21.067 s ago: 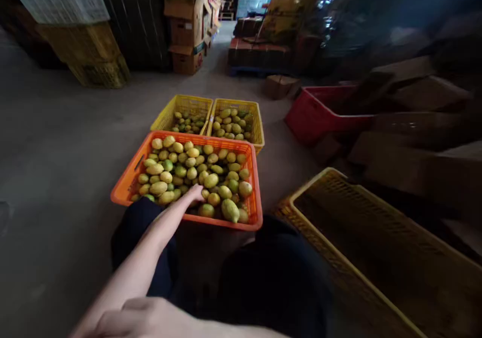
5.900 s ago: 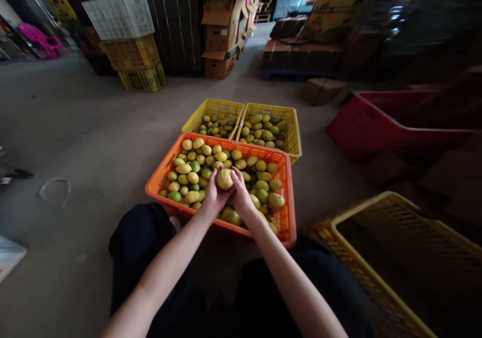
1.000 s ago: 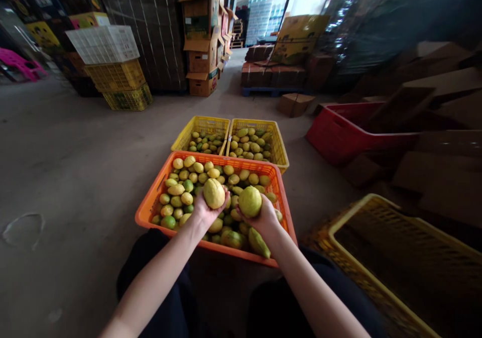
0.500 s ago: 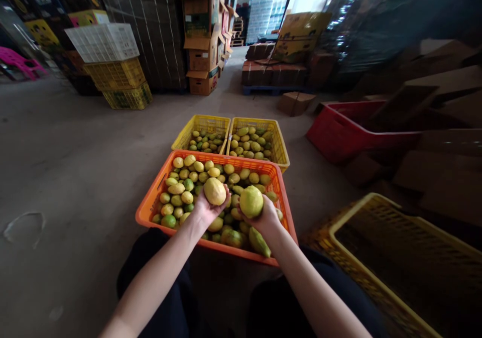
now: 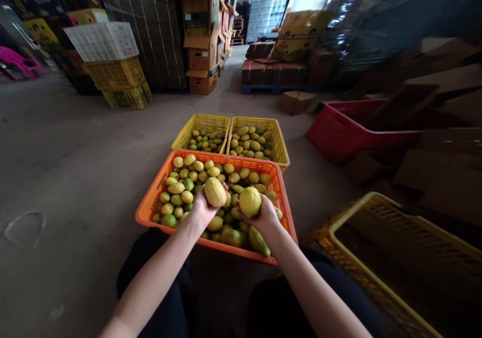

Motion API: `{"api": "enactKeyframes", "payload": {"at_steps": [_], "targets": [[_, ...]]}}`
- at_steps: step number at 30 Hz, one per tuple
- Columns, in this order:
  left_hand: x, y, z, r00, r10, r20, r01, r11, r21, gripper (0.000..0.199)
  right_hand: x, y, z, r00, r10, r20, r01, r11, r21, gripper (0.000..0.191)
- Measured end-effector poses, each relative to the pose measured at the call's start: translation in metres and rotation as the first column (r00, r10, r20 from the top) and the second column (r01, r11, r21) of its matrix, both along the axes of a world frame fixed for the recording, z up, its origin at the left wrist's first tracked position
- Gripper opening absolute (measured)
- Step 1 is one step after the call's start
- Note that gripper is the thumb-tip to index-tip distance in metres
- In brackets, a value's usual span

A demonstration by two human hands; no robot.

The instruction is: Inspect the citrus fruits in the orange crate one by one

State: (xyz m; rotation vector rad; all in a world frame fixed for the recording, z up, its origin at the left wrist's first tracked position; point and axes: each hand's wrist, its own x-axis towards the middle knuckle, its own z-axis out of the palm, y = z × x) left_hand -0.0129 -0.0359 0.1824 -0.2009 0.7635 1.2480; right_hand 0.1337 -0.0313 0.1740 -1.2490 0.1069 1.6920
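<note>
My left hand point(image 5: 202, 210) is closed around a pale yellow lemon point(image 5: 215, 192), held above the orange crate point(image 5: 155, 197). In my right hand point(image 5: 267, 214) is a rounder, yellow-green lemon point(image 5: 250, 202), its nippled end facing up. A small gap separates the two fruits. Under both hands, the crate holds many lemons, mostly yellow, with some green ones such as the green lemon point(image 5: 168, 221) at the left. A long greenish fruit point(image 5: 259, 241) lies by the crate's near right edge. The fruits and palms hide most of my fingers.
Two yellow crates point(image 5: 182, 133) with similar fruit stand against the orange crate's far side. To the right are a yellow crate point(image 5: 371, 200) and a red bin point(image 5: 331, 134) with cardboard. Stacked crates point(image 5: 113, 74) stand at the far left, and cartons point(image 5: 201, 59) further back.
The lemon in my right hand has turned and shifted slightly left, so its tip now points upward. The lemon in my left hand has rotated a little. Both hands stay over the orange crate.
</note>
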Motion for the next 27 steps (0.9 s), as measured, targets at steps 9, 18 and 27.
{"api": "enactKeyframes", "payload": {"at_steps": [9,18,27], "targets": [[-0.0028,0.0037,-0.0023,0.999,0.047,0.026,-0.043,0.992,-0.119,0.030,0.0020,0.0022,0.0022,1.000,0.009,0.007,-0.008,0.999,-0.044,0.015],[-0.0030,0.0010,-0.0010,0.989,0.080,-0.128,-0.093,0.991,-0.101,0.023,0.0007,0.0001,0.0001,0.998,0.056,0.007,-0.056,0.998,-0.011,0.005],[-0.0046,-0.0047,0.0027,0.989,0.013,0.146,-0.016,1.000,0.019,0.037,0.0032,0.0010,0.0001,0.982,0.184,-0.049,-0.184,0.983,0.008,0.026]]}}
